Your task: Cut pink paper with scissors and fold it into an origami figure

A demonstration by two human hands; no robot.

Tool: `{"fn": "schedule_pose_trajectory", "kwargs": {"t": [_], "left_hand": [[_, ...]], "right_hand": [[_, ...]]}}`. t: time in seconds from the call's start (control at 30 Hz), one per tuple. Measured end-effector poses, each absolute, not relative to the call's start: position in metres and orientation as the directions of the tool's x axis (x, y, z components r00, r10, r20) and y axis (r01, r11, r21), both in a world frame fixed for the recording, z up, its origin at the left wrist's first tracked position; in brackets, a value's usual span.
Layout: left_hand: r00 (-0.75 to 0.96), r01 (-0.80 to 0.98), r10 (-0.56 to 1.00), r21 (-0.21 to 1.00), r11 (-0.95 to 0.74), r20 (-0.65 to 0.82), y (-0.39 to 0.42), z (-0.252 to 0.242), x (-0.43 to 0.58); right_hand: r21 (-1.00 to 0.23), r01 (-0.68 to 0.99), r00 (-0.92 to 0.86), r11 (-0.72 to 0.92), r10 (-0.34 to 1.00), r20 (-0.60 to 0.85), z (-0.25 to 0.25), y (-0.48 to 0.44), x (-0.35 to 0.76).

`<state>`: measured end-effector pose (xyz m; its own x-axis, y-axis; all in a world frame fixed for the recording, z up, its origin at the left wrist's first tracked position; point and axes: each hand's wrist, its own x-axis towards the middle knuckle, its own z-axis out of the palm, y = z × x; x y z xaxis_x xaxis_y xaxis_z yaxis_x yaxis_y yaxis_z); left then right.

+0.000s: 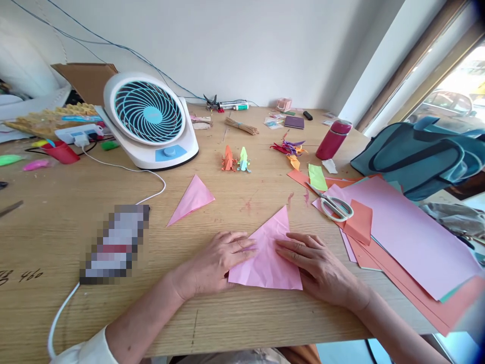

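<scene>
A creased pink sheet of paper [265, 258], roughly triangular with its point away from me, lies on the table in front of me. My left hand [223, 258] rests on its left side, fingers stretched out flat on the paper. On the right side lies my right hand [318, 263], its fingers also stretched over the paper and its thumb mostly hidden. Farther left is a second pink paper triangle [192, 199], folded and untouched. Two small folded paper figures, one orange [228, 159] and one green [243, 159], stand beyond.
Scissors [335, 206] lie on a stack of coloured paper [409, 232] at right. Behind are a red flask [333, 140] and a teal bag [420, 156]. A white fan [149, 121] stands back left. A blurred-out phone-like device [115, 242] with a cable lies left.
</scene>
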<state>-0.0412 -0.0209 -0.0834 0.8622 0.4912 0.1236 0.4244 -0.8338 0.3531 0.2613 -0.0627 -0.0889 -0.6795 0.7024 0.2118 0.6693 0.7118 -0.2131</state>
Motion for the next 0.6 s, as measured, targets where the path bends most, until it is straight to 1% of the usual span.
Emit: {"fn": "schedule_pose_trajectory", "kwargs": {"t": [0.1, 0.2, 0.3, 0.43, 0.5, 0.53, 0.6], "left_hand": [[0.878, 0.43, 0.475, 0.339, -0.837, 0.057, -0.028, -0.088, -0.042], [0.869, 0.463, 0.495, 0.321, -0.826, 0.021, -0.033, -0.092, -0.045], [0.864, 0.476, 0.504, 0.31, -0.823, 0.01, -0.036, -0.091, -0.048], [0.859, 0.488, 0.512, 0.32, -0.812, -0.011, -0.035, -0.076, -0.045], [0.843, 0.501, 0.537, 0.328, -0.801, 0.024, -0.031, -0.067, -0.034], [0.825, 0.512, 0.561, 0.329, -0.793, 0.067, -0.028, -0.065, -0.025], [0.829, 0.493, 0.549, 0.326, -0.807, 0.108, -0.02, -0.064, -0.003]], "right_hand": [[-0.221, 0.677, -0.701, 0.702, 0.706, 0.096, -0.087, -0.071, 0.262], [-0.228, 0.689, -0.7, 0.688, 0.713, 0.036, -0.086, -0.077, 0.261], [-0.236, 0.692, -0.697, 0.682, 0.717, 0.031, -0.088, -0.08, 0.261], [-0.249, 0.687, -0.697, 0.683, 0.716, 0.041, -0.091, -0.081, 0.262], [-0.254, 0.682, -0.7, 0.686, 0.713, 0.047, -0.091, -0.081, 0.262], [-0.257, 0.68, -0.7, 0.687, 0.713, 0.053, -0.091, -0.08, 0.262], [-0.265, 0.677, -0.697, 0.687, 0.714, 0.068, -0.091, -0.08, 0.261]]}}
